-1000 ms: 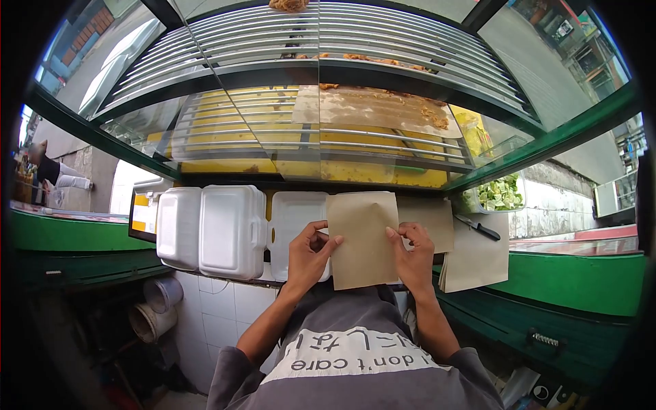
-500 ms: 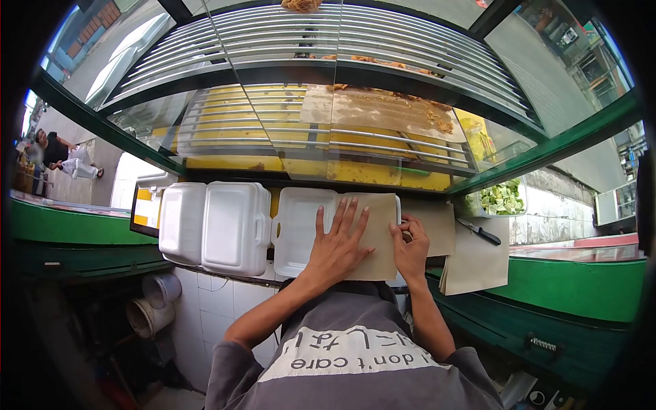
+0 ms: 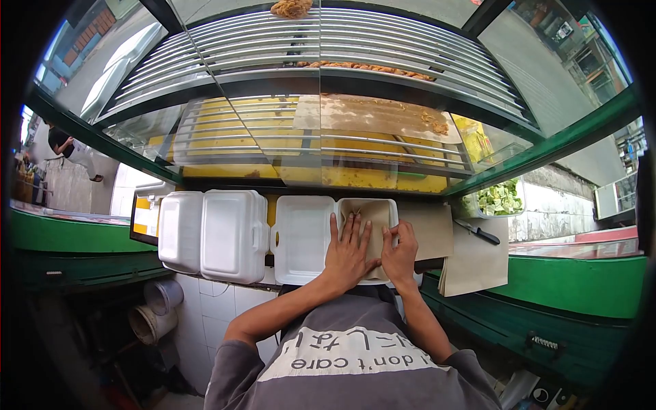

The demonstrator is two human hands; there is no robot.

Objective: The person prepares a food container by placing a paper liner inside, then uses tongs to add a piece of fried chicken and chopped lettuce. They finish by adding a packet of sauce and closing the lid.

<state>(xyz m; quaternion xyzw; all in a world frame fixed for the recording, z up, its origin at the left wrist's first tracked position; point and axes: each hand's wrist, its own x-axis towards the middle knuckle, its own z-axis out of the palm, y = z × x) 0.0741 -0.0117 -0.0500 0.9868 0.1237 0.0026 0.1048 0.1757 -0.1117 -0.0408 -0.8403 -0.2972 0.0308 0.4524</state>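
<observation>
A closed white foam box (image 3: 212, 234) is sitting at the left of the counter, and just beside it an open foam box (image 3: 304, 239) is lying with its lid flat and its tray half lined with a brown paper sheet (image 3: 372, 215). The left hand (image 3: 347, 251) is pressing flat on that sheet, fingers spread and released, seemingly to seat it in the tray, while the right hand (image 3: 398, 254) is curling its fingers over the sheet's right edge at the rim. Farther right, more brown sheets (image 3: 471, 263) and a knife (image 3: 478, 229) are lying within reach.
</observation>
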